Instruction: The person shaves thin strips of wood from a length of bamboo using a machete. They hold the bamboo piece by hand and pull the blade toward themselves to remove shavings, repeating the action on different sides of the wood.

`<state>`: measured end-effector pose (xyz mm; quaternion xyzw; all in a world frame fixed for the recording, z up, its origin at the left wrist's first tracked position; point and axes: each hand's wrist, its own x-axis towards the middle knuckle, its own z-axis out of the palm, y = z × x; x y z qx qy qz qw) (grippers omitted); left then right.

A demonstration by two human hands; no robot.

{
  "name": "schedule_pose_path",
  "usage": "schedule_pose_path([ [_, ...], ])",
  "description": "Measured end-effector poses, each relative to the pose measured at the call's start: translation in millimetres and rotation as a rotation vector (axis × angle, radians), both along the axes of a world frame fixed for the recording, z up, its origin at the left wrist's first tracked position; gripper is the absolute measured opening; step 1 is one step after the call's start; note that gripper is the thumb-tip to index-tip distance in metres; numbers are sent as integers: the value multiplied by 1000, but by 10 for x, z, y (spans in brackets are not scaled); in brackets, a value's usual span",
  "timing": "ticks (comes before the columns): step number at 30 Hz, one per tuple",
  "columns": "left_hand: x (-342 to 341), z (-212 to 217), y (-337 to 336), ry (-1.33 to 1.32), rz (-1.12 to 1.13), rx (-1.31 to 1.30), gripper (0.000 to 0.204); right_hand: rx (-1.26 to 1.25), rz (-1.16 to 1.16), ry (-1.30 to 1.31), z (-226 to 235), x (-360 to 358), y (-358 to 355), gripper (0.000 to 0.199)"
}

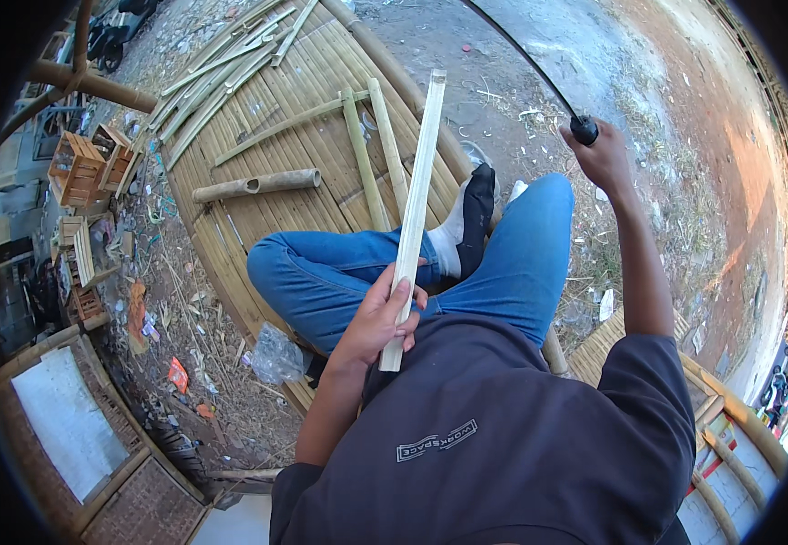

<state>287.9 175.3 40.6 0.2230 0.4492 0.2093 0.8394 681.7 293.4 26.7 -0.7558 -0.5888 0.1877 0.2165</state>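
Crates of slatted wood (76,168) sit at far left, then a bamboo platform (257,218) carrying a short bamboo tube (257,184) and loose green strips. Over the crossed legs, the left hand (377,318) is closed around the lower end of a pale split bamboo slat (416,213); its long axis runs up and away, slightly rightward. Well apart, raised at right, the right hand (604,156) is clenched on the dark handle of a long curved blade (525,59).

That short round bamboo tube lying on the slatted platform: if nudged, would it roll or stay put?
The bamboo tube looks round, so it would probably roll. It lies across the slats of the platform, whose ridges may slow it. It seems hollow at the end, so it is likely light and stiff.
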Motion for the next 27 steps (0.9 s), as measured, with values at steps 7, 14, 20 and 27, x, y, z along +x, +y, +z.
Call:
schedule_pose_path([
  [7, 131, -316, 168, 201, -45, 145, 42, -181, 217, 220, -255, -1080, -702, 16],
  [14, 271, -164, 224, 105, 28, 178, 33, -99, 404, 130, -369, -1427, -883, 20],
  [20, 258, -152, 251, 38, -33, 163, 29, -18, 494, 78, -289, -1484, -866, 22],
  [27, 280, -109, 206, 40, -38, 73, 25, 4, 544, 90, -188, -1545, -956, 25],
])
